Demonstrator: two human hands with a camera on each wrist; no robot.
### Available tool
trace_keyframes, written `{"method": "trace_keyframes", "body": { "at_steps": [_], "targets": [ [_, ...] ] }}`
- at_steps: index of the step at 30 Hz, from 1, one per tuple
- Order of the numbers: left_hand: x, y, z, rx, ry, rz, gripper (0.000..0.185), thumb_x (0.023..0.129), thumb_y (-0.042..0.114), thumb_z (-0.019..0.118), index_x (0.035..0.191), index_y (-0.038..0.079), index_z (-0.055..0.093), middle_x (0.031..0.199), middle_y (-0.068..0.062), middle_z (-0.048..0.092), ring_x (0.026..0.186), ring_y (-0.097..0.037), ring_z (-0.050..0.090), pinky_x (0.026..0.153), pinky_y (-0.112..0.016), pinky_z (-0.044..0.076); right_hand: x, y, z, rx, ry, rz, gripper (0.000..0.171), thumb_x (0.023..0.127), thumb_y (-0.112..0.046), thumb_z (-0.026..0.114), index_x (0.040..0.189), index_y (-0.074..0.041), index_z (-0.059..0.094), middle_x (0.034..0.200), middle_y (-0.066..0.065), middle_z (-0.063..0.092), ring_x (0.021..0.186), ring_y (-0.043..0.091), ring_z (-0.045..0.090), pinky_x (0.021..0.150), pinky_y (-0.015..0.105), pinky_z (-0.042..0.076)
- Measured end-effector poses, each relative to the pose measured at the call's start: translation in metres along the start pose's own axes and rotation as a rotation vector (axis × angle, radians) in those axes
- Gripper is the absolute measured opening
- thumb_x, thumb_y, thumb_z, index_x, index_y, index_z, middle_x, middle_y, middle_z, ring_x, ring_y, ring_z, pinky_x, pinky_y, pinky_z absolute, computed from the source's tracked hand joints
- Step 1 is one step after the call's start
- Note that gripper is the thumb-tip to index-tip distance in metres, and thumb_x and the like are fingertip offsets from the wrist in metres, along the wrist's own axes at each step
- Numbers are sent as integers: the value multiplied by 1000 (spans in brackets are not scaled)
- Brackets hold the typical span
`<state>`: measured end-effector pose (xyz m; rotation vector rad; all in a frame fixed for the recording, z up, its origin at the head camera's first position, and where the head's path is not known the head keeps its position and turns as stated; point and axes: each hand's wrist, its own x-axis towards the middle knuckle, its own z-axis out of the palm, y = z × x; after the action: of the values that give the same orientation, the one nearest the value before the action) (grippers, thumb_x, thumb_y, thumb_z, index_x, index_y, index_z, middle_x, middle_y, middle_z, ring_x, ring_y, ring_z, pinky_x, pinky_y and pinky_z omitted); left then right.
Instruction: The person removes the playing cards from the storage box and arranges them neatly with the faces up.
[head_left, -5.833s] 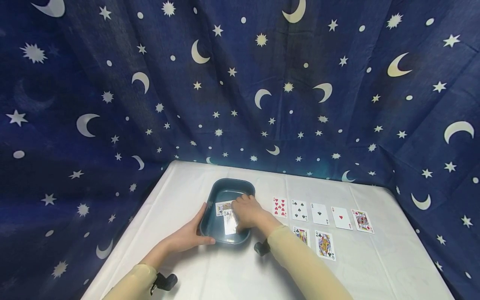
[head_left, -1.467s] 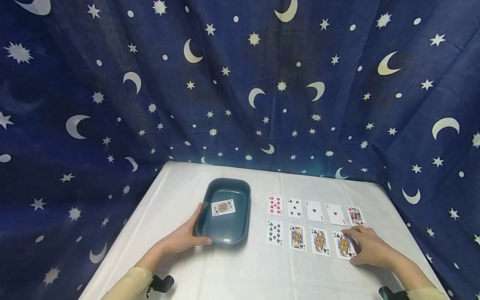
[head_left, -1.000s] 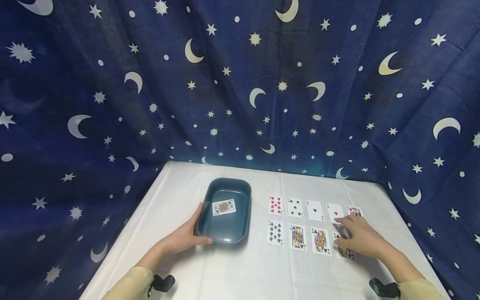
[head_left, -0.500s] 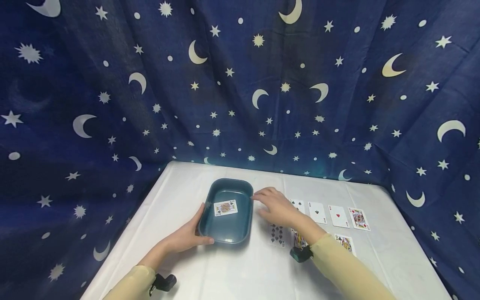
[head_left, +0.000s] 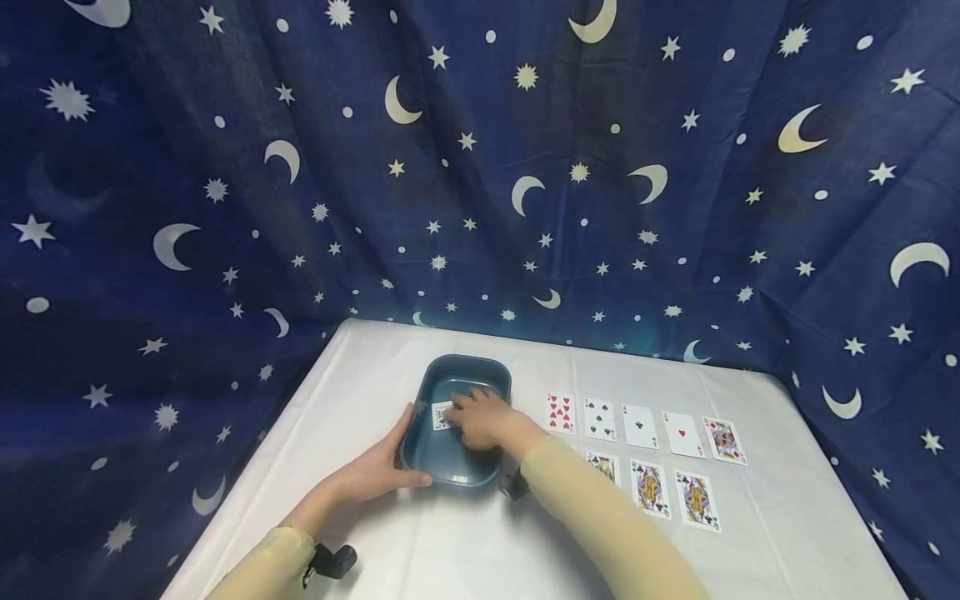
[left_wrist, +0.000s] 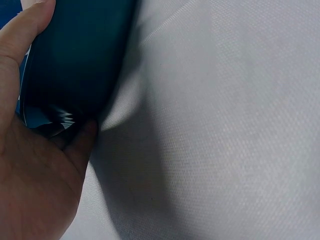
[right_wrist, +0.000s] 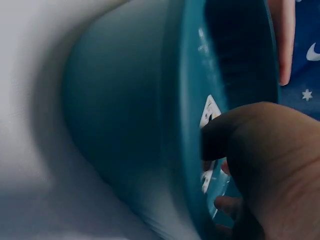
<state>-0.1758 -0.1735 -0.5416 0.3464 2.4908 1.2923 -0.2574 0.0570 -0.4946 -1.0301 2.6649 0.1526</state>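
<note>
A dark teal rectangular tray (head_left: pixel 455 471) stands on the white table. My left hand (head_left: pixel 375 471) holds it at the near left corner, fingers along the left side and thumb at the front edge; the left wrist view shows the hand against the tray wall. Inside the tray lies a face playing card (head_left: pixel 441 416), partly covered by my right hand (head_left: pixel 486 419). My right fingertips touch that card, and in the right wrist view the thumb and fingers reach past the tray rim around the card (right_wrist: pixel 210 111).
Right of the tray is a row of playing cards: a red heart card (head_left: pixel 560 413), a five of spades (head_left: pixel 599 420), two aces and a diamond face card (head_left: pixel 724 441). Nearer lie face cards (head_left: pixel 697 500), with my right forearm over part of that row. A starry curtain (head_left: pixel 480 208) surrounds the table.
My right hand has left the face card at the right end of the near row, crossed left over the cards and entered the tray, onto its card. My left hand stays at the tray.
</note>
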Motion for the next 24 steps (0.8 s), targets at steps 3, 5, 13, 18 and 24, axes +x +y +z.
{"method": "trace_keyframes", "body": {
  "at_steps": [3, 5, 13, 18, 24],
  "targets": [
    [0, 0, 0, 1, -1, 10, 128, 82, 49, 84, 165, 20, -8, 172, -3, -2, 156, -30, 6, 122, -52, 19, 0, -5, 0, 31, -33, 46, 60, 97, -24, 57, 156, -29, 46, 166, 1, 33, 150, 35, 31, 121, 50, 27],
    [0, 0, 0, 5, -1, 15, 128, 82, 49, 84, 165, 19, -8, 172, -4, -2, 156, -31, 5, 122, -53, 19, -2, -10, 1, 26, -40, 63, 60, 97, -26, 58, 156, -27, 46, 163, 3, 37, 146, 33, 38, 118, 49, 33],
    [0, 0, -1, -5, -7, 13, 128, 81, 49, 85, 165, 20, -8, 172, -5, -3, 156, -29, 6, 123, -51, 18, -15, -22, 1, 120, -35, 47, 64, 85, -23, 79, 146, -16, 58, 129, 9, 56, 107, 20, 60, 93, 35, 55],
    [1, 0, -1, -3, -8, 12, 128, 82, 49, 85, 165, 19, -8, 172, -6, -1, 156, -29, 6, 123, -51, 17, -14, -9, 4, 159, 26, 19, 90, 69, -28, 93, 149, -19, 53, 133, 3, 54, 116, 19, 57, 103, 38, 50],
    [0, -1, -1, 5, -4, 1, 128, 81, 50, 85, 165, 21, -8, 172, -5, 0, 156, -29, 8, 123, -52, 18, -4, 3, 6, 111, 61, -34, 97, 67, -39, 94, 152, -24, 50, 147, 1, 49, 134, 23, 47, 117, 45, 36]
  ]
}}
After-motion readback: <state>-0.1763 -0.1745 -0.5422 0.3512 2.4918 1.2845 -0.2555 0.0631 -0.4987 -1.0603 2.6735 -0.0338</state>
